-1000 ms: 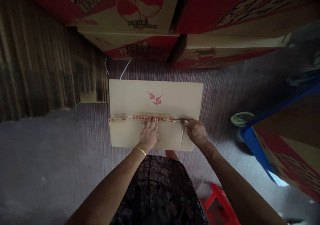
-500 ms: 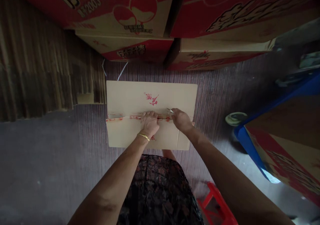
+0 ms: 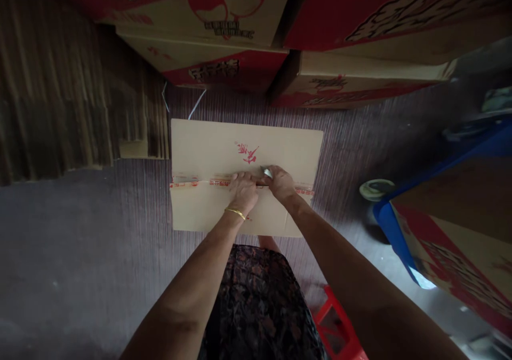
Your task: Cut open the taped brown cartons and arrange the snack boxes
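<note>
A closed cardboard carton (image 3: 204, 146) with red printed characters lies before me. Clear tape with red print (image 3: 218, 183) runs along its middle seam and looks wrinkled at the left end. My left hand (image 3: 244, 193) rests on the top at the seam, palm down with fingers stretched out, holding nothing. Just to its right, my right hand (image 3: 281, 183) is closed around a small knife (image 3: 268, 173). Only its pale, pointed end shows, close to the seam; the fingers hide the rest.
Large red and tan cartons (image 3: 256, 69) are stacked beyond the box. Flattened cardboard (image 3: 136, 104) stands at the left. On the right are a blue bin (image 3: 394, 224) holding a carton and a roundish pale object (image 3: 376, 189). A red plastic stool (image 3: 340, 322) is near my right side.
My right hand with the knife has shifted left along the seam, closer to my left hand. The left hand stays pressed on the carton. The view has tilted slightly.
</note>
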Available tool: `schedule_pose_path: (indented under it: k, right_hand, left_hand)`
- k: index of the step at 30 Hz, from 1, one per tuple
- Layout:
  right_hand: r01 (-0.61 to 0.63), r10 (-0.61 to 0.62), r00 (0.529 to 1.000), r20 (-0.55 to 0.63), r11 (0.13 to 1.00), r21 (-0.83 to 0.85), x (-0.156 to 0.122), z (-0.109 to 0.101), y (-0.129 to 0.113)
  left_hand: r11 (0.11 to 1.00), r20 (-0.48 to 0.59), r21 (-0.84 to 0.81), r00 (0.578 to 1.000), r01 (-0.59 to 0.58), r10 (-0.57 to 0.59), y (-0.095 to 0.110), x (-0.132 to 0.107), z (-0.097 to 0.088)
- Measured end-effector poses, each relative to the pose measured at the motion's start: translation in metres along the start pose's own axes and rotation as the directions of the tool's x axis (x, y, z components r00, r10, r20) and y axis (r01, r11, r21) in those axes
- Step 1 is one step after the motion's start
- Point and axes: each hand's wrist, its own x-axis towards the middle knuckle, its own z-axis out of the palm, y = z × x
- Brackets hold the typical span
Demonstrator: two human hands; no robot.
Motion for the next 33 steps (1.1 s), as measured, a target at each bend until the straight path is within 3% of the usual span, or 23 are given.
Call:
schedule_pose_path:
  k: [6,15,22,33]
  right_hand:
    - [-0.083,0.083,0.997,-0.005,0.996,-0.015,0.006,-0.001,-0.009]
    - [-0.068,0.068,0.998,0.006,0.998,-0.013,0.013,-0.005,-0.003]
    - [-0.087,0.091,0.995,0.048,0.994,-0.063,0.015,-0.013,-0.006]
    - [-0.076,0.079,0.997,0.010,0.984,-0.162,0.020,-0.011,-0.005]
  left_hand:
    - [0.999,-0.006,-0.032,1.000,0.005,-0.005,-0.001,-0.004,0.002]
    - [1.000,-0.001,-0.019,1.000,0.008,-0.008,0.008,-0.003,-0.003]
    - [1.000,-0.040,-0.025,0.999,-0.007,0.006,0.011,-0.004,0.004]
    - [0.999,0.015,-0.042,0.999,0.034,-0.033,0.022,-0.002,0.004]
